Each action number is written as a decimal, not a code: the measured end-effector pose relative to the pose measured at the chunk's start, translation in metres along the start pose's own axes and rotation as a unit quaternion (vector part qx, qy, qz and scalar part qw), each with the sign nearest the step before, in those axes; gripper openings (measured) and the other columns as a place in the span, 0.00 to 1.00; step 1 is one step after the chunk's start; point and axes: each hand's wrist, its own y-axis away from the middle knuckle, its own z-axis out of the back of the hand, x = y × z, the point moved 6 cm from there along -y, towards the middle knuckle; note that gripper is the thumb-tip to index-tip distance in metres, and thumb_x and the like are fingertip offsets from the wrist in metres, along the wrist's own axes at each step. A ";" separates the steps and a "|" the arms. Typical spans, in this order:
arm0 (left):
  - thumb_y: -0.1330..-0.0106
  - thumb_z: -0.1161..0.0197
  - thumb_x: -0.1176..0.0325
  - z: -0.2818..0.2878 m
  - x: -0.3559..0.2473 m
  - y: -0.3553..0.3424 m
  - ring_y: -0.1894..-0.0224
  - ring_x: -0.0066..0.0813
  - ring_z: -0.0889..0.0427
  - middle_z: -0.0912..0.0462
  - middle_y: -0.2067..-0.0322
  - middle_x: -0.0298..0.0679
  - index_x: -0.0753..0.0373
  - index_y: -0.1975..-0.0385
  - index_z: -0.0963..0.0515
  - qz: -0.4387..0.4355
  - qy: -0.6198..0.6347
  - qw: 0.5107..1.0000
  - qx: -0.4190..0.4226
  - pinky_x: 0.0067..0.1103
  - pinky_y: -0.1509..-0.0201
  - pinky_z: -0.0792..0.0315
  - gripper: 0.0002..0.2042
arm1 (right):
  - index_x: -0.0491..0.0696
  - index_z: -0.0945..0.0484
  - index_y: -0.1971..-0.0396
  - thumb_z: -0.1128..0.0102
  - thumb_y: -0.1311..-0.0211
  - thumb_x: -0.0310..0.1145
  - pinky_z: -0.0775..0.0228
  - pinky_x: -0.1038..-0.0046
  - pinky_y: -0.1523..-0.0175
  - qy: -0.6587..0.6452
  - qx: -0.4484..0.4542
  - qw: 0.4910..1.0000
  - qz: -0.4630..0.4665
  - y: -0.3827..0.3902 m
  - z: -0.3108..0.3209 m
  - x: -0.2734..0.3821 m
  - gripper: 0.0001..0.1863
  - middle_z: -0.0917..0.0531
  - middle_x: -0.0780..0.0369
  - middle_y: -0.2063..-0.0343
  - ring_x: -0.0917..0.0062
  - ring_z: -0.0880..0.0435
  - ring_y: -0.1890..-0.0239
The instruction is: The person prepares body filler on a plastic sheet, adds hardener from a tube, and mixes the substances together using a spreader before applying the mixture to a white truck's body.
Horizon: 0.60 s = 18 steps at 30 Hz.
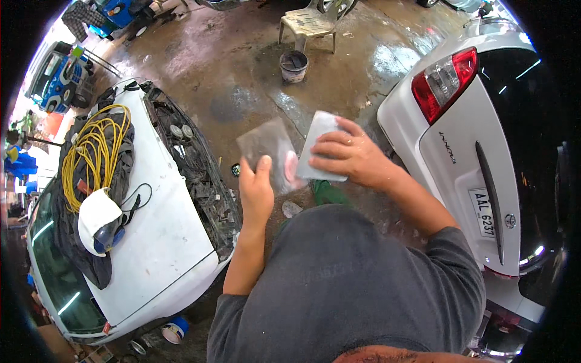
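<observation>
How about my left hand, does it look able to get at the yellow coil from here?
Probably not as things stand: the left hand is taken up with the sheet, and the yellow coil lies well off to the left, with part of the white hood in between.

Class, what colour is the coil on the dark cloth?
The coil is yellow, in the head view.

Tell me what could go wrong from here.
The left hand holds the grey sheet near one edge only, so it might tip or slip. The right hand's pale block shows close to it and could knock it loose. The floor looks wet and shiny in places, so footing could be slick.
</observation>
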 end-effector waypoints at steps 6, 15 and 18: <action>0.26 0.46 0.69 -0.012 -0.014 0.001 0.48 0.32 0.24 0.22 0.49 0.45 0.72 0.43 0.30 -0.023 -0.054 0.998 0.019 0.27 0.40 0.33 0.17 | 0.60 0.19 0.53 0.44 0.43 0.34 0.40 0.52 0.32 -0.067 -0.023 0.997 0.016 -0.011 -0.018 0.030 0.17 0.20 0.70 0.48 0.76 0.24 0.42; 0.25 0.48 0.70 0.011 0.001 -0.006 0.45 0.36 0.25 0.25 0.45 0.50 0.72 0.39 0.36 -0.054 0.025 0.992 -0.115 0.29 0.39 0.33 0.19 | 0.62 0.21 0.46 0.43 0.41 0.32 0.36 0.52 0.33 -0.134 -0.080 0.988 -0.007 -0.009 0.002 0.042 0.21 0.24 0.58 0.44 0.62 0.26 0.38; 0.27 0.48 0.73 0.001 0.010 -0.004 0.47 0.35 0.23 0.25 0.46 0.47 0.69 0.39 0.35 0.029 0.165 0.983 -0.072 0.31 0.40 0.30 0.18 | 0.62 0.22 0.41 0.44 0.39 0.28 0.34 0.56 0.34 -0.195 -0.138 0.971 -0.012 -0.011 -0.014 0.041 0.25 0.25 0.55 0.44 0.59 0.25 0.40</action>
